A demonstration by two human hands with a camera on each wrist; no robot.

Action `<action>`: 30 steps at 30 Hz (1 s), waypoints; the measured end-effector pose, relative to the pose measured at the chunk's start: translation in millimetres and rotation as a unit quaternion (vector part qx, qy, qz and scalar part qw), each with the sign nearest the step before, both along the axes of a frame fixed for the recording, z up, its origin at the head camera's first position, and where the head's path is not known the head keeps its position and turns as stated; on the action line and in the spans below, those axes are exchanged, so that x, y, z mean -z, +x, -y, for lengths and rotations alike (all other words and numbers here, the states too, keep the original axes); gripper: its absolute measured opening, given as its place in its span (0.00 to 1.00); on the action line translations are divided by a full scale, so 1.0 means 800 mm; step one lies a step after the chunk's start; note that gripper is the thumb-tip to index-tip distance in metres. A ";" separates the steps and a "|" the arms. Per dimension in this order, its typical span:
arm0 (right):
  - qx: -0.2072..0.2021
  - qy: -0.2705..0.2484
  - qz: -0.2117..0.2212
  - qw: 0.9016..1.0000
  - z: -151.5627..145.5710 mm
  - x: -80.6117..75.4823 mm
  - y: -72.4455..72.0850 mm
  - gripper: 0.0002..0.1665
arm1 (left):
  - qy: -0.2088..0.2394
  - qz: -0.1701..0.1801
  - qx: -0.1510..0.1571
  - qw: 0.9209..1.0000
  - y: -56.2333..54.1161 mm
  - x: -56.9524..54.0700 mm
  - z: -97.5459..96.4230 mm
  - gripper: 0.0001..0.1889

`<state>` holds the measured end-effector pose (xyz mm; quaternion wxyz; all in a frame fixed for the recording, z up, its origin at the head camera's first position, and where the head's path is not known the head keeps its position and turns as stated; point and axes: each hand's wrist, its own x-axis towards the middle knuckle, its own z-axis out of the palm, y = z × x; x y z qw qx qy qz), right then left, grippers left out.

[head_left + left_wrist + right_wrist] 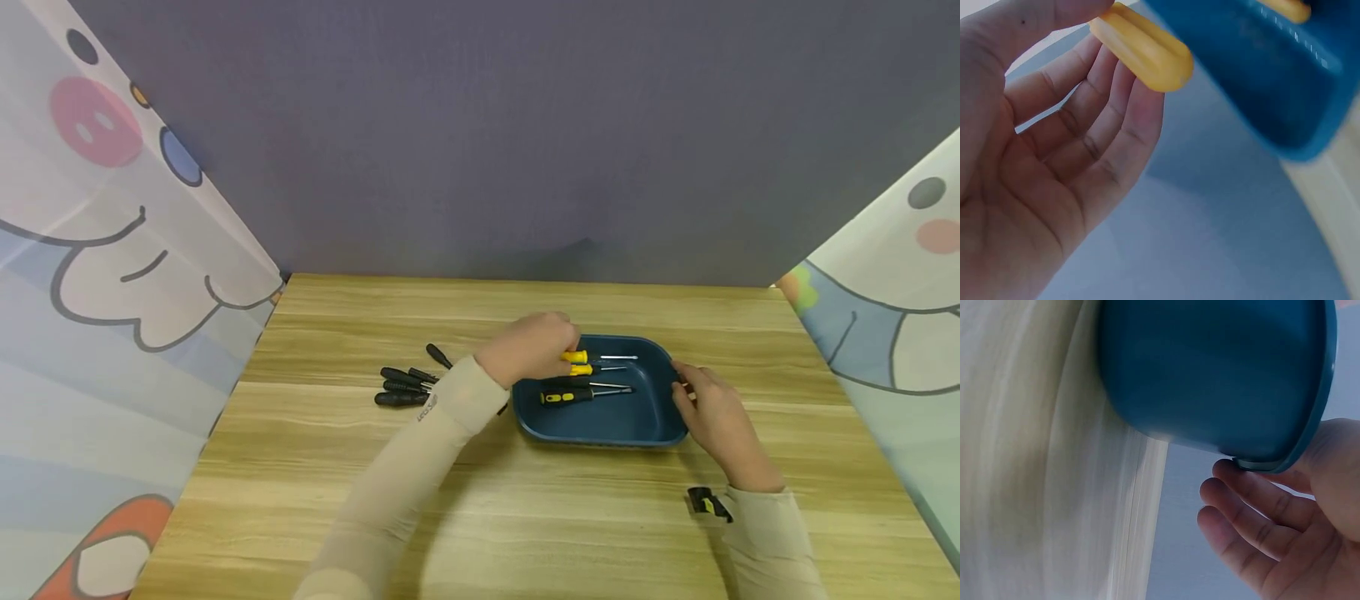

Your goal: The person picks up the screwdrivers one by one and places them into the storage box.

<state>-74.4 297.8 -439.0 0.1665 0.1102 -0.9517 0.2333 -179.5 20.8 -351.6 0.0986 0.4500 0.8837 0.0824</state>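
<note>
My left hand reaches over the left side of a blue plastic tray. It pinches a screwdriver by its yellow handle between thumb and fingertips. Inside the tray lie another yellow-handled screwdriver and a black-and-yellow one, with a further dark handle beside them. At the tray's right end, my right hand grips the rim, its thumb on one side and fingertips under the lip in the right wrist view.
Several black-handled screwdrivers lie on the wooden table left of the tray, partly hidden by my left sleeve. A small black item with a yellow-green mark shows beside my right cuff. A grey wall stands behind the table.
</note>
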 end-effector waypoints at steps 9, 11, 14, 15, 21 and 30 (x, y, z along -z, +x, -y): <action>-0.006 -0.002 -0.001 1.000 0.002 0.001 0.001 0.20 | -0.023 0.038 0.015 0.999 -0.015 0.028 -0.044 0.26; -0.006 -0.002 0.000 1.000 0.003 0.002 0.002 0.20 | -0.043 0.038 0.008 0.998 -0.016 0.033 -0.050 0.26; -0.004 -0.004 0.002 1.000 0.004 0.003 0.003 0.20 | -0.068 0.028 -0.007 0.997 -0.014 0.040 -0.058 0.19; -0.004 -0.005 0.002 1.000 0.005 0.003 0.003 0.20 | -0.075 0.024 -0.013 0.997 -0.013 0.042 -0.060 0.15; -0.008 -0.003 -0.006 1.000 0.006 0.004 0.003 0.21 | -0.091 0.013 -0.031 0.995 -0.005 0.053 -0.069 0.02; -0.005 -0.005 0.000 1.000 0.006 0.003 0.003 0.21 | -0.086 0.025 -0.037 0.995 -0.005 0.063 -0.069 0.05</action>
